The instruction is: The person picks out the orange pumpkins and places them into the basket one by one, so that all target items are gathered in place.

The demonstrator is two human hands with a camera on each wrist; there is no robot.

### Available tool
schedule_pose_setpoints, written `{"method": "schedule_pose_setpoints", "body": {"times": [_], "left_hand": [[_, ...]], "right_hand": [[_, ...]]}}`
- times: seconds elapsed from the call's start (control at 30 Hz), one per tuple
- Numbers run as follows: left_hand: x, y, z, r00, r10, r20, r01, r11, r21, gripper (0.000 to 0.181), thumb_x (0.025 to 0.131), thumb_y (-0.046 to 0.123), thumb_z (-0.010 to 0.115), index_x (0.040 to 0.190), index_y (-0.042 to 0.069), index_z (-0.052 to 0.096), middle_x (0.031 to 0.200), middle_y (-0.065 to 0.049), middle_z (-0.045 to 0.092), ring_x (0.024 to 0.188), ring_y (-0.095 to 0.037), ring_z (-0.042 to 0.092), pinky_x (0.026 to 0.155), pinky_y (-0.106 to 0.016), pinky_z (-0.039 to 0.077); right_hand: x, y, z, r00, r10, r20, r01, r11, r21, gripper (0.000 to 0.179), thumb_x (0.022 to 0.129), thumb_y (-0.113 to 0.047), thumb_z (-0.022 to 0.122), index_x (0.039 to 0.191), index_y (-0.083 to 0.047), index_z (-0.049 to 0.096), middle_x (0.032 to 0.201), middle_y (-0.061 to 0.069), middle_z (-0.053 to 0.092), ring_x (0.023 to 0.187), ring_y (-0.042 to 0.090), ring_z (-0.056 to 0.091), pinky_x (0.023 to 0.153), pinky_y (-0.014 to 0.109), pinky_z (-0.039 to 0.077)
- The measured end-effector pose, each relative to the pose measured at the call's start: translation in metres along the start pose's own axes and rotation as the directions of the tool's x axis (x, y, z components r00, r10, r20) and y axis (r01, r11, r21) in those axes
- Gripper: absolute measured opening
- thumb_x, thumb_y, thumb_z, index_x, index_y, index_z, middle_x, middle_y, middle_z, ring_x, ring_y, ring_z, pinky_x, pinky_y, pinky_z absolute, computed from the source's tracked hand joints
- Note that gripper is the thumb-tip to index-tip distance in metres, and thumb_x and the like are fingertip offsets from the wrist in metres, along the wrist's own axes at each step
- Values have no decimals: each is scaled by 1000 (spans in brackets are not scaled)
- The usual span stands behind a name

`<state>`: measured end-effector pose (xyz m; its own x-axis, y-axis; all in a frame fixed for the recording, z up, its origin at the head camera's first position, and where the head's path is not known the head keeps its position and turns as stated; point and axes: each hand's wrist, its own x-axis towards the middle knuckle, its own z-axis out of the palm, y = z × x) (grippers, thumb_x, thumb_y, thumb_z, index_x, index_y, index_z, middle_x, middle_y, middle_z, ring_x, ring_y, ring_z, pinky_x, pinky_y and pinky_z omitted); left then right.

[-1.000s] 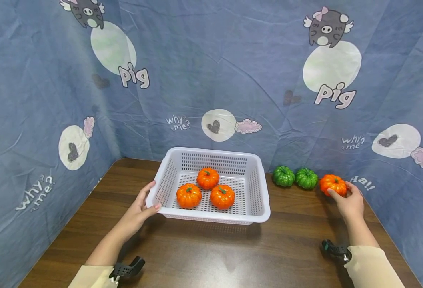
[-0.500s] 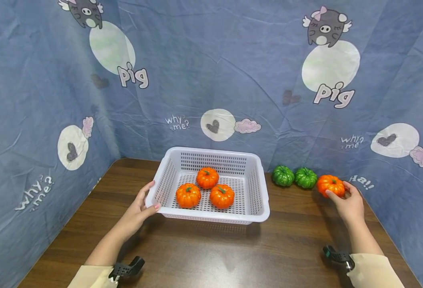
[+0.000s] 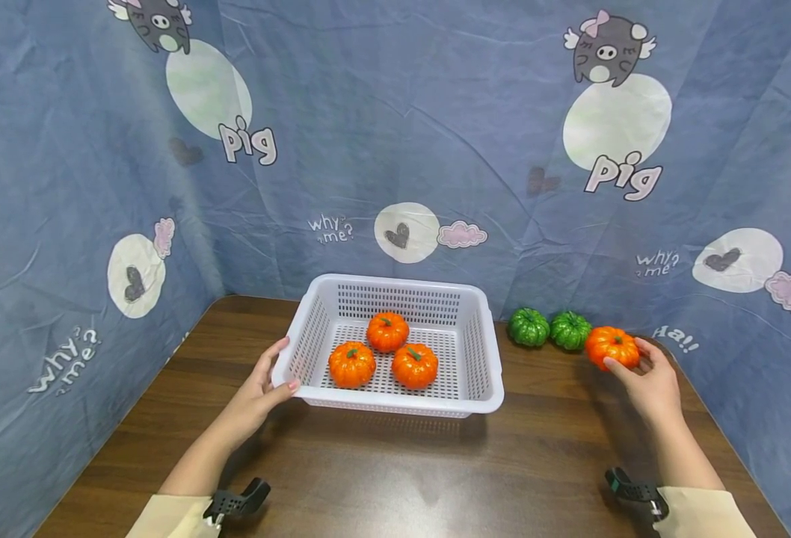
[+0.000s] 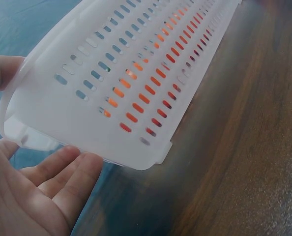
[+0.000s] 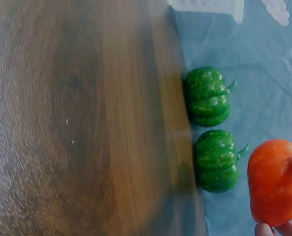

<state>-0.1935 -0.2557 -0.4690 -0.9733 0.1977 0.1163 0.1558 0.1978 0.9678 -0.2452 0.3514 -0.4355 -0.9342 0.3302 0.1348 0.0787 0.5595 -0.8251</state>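
My right hand [image 3: 654, 385] grips an orange pumpkin [image 3: 611, 348] by its right side, thumb in front; the right wrist view shows the same pumpkin [image 5: 275, 182] close up. Left of it two green pumpkins [image 3: 528, 327] stand side by side on the table. My left hand [image 3: 259, 388] holds the left end of a white plastic basket [image 3: 402, 400], thumb on the rim and fingers along the outside. Inside the basket sit three orange pumpkins [image 3: 415, 367]. In the left wrist view, the slotted basket wall [image 4: 67, 105] lies between thumb and fingers.
A brown wooden table [image 3: 395, 478] carries everything. Behind and at both sides hangs a blue cloth [image 3: 342, 134] with pig prints, close behind the basket and the green pumpkins. A black wrist device [image 3: 237, 499] is strapped to each forearm.
The orange pumpkin in my right hand has moved a little left and appears lifted off the table. My left hand and the basket have stayed put.
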Motion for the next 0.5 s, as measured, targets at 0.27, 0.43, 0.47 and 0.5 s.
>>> {"method": "schedule_pose_setpoints", "body": {"times": [0.27,0.43,0.47,0.5], "left_hand": [[1,-1,-1,1000,5,6,-4,1000,-12,80,99,11,59,160,17,7,153,-30,28,127,-42,45,91,-17,46],[1,-1,0,1000,5,4,-5,1000,-11,80,99,9,58,160,16,8,152,-31,29,127,-42,46,91,-17,46],[1,-1,0,1000,4,3,-4,1000,-9,80,99,10,58,160,17,8,152,-31,29,127,-42,46,91,-17,46],[1,-1,0,1000,3,3,-3,1000,-8,80,99,10,58,160,17,8,152,-31,29,127,-42,46,91,-17,45]], "right_hand": [[-8,-11,0,997,-65,44,64,998,18,80,93,-28,73,152,6,30,146,35,42,127,48,48,68,1,38],[-14,-23,1,992,-104,68,103,994,19,79,93,-26,73,152,6,32,144,35,44,124,46,51,71,1,39],[-15,-25,2,991,-113,70,112,993,19,78,93,-25,73,151,6,32,144,35,45,122,45,52,72,1,39],[-16,-27,3,990,-123,70,122,992,18,77,93,-25,73,151,6,33,143,34,45,119,37,56,72,2,40]]}}
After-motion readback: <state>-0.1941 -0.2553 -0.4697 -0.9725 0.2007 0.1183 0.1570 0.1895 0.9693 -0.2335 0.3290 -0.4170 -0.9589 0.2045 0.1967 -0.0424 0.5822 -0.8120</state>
